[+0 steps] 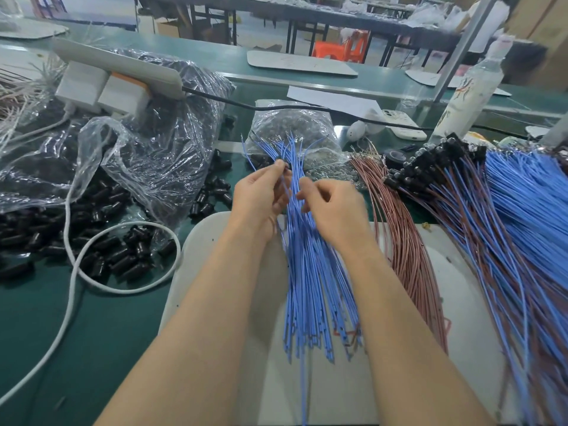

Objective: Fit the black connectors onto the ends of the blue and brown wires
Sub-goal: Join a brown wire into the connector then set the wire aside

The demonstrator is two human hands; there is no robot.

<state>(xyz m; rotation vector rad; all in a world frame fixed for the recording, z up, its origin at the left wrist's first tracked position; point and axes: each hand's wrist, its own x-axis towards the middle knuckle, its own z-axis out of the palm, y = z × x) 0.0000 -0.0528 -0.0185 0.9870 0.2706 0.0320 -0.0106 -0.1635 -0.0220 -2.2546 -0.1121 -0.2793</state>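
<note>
**Station check: connector fitting, blue wire in hand**

The bundle of blue wires (pixel 310 272) lies along the middle of a pale board (pixel 215 238) on the desk (pixel 92 333), its far ends fanning out past the fingers. Both hands work at the upper part of this bundle.

The left hand (pixel 261 195) has fingertips pressed together on a small dark part, apparently a black connector (pixel 287 167). The part is too small and blurred to confirm. The right hand (pixel 332 207) is curled, with thumb and fingers pinching a single blue wire (pixel 297 192) just below the left fingertips. The two hands are close together but not touching.

The brown wires (pixel 405 241) lie in a bundle just right of the blue ones, also across the board. Further right lies a large sheaf of finished leads (pixel 479 216), blue and brown together, with black caps clustered at their far ends.

To the left, loose black connectors (pixel 101 241) are heaped on the desk, spilling from a clear plastic bag (pixel 138 155). A white cable (pixel 70 272) loops over them. Beyond the hands sits a smaller clear bag (pixel 295 124), and to its right are a phone (pixel 402 124) and a white bottle (pixel 470 96).
</note>
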